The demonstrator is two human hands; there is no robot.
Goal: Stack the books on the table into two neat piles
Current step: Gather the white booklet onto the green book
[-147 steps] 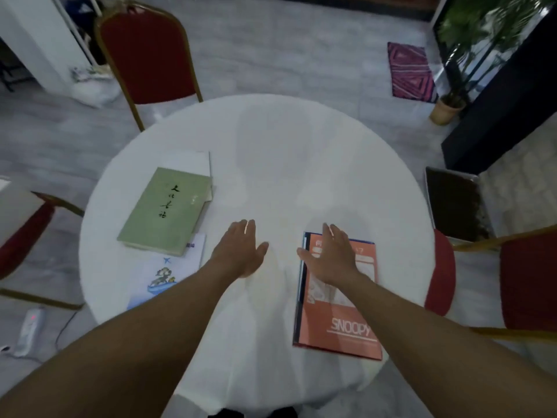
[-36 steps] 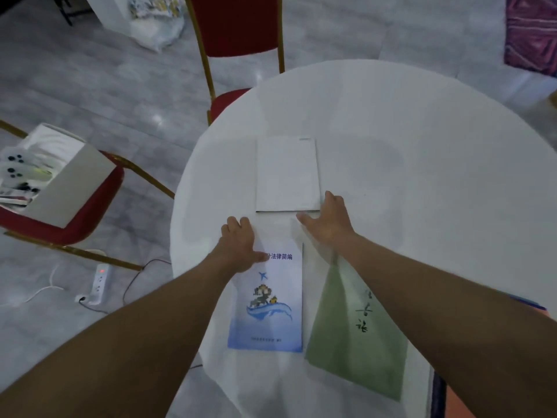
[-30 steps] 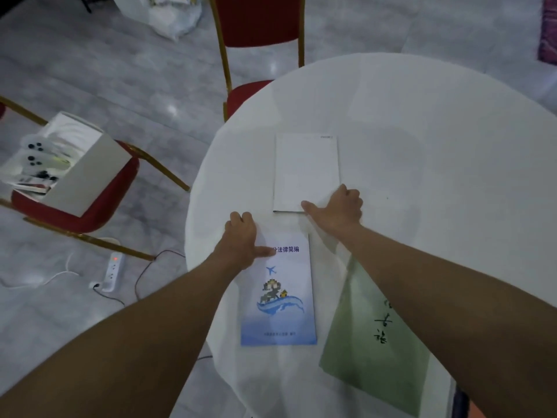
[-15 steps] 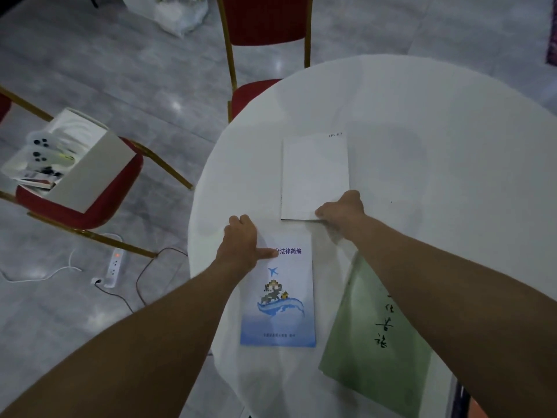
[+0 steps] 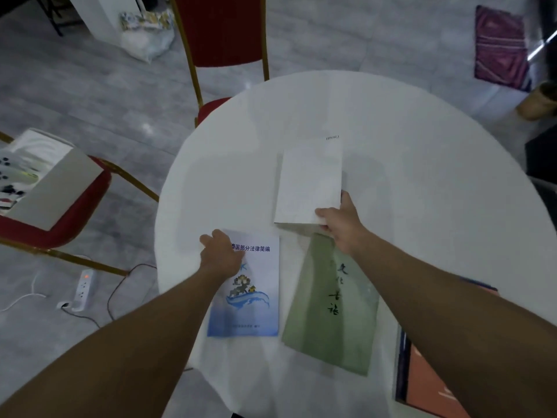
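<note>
A white book (image 5: 309, 179) is lifted off the round white table (image 5: 422, 164) at its near end, pinched at the near right corner by my right hand (image 5: 339, 223). My left hand (image 5: 221, 254) lies flat on the top left corner of a blue-and-white booklet (image 5: 250, 291). Right of the booklet lies a green book (image 5: 319, 315) with black writing, partly under my right forearm. An orange book (image 5: 422, 384) with a dark edge shows at the bottom right, mostly hidden by that arm.
A red chair (image 5: 223, 28) stands behind the table's far left edge. Another red chair (image 5: 69, 206) at the left carries a white box (image 5: 39, 173). A power strip (image 5: 83, 289) with cables lies on the floor. A purple mat (image 5: 500, 46) lies far right.
My right hand has closed on the white book's near corner and raised that end off the table. My left hand has stayed on the blue booklet.
</note>
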